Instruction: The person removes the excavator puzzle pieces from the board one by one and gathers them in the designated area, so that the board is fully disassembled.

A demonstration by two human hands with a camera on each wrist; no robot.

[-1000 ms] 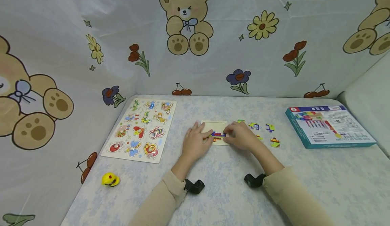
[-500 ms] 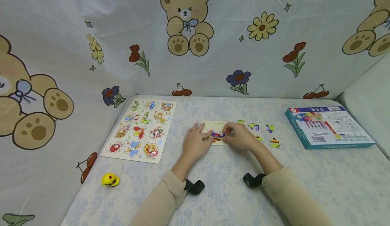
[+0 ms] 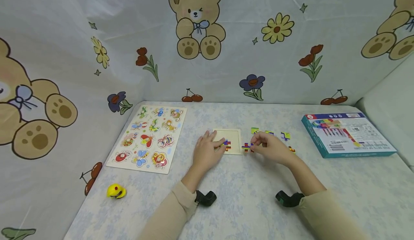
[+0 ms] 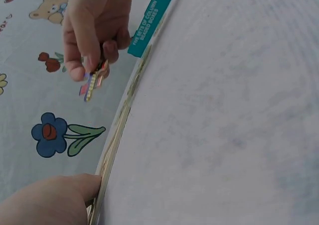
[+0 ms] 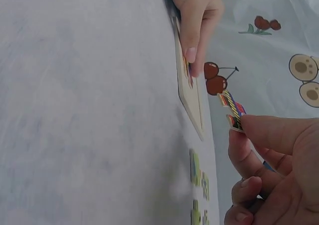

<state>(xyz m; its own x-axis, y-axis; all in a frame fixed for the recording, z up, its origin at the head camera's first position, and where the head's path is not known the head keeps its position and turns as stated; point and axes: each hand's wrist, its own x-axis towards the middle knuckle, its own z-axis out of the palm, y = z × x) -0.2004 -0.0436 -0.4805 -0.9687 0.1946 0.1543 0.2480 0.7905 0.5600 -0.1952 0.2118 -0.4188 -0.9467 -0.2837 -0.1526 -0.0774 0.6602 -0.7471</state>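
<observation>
In the head view, my left hand (image 3: 208, 149) rests on the left side of a small wooden puzzle board (image 3: 234, 135), its fingers extended. The thumb touches a red and blue puzzle piece (image 3: 228, 145) lying in that board. To the right of the board, my right hand (image 3: 270, 146) pinches another puzzle piece (image 3: 247, 147), striped yellow and black with red and blue parts. The right wrist view shows this pinched piece (image 5: 232, 110) between thumb and fingers, lifted off the table. Several loose puzzle pieces (image 3: 285, 135) lie beyond my right hand, some partly hidden by it.
A larger insect puzzle board (image 3: 147, 139) lies to the left. A yellow toy (image 3: 116, 190) sits nearer on that side. At the right is a teal-edged flat box (image 3: 349, 134). A printed bear curtain (image 3: 226, 71) hangs behind the table.
My right hand has lifted the striped piece out of the small board and moved right with it, leaving one piece under the left thumb. The left hand stays in place.
</observation>
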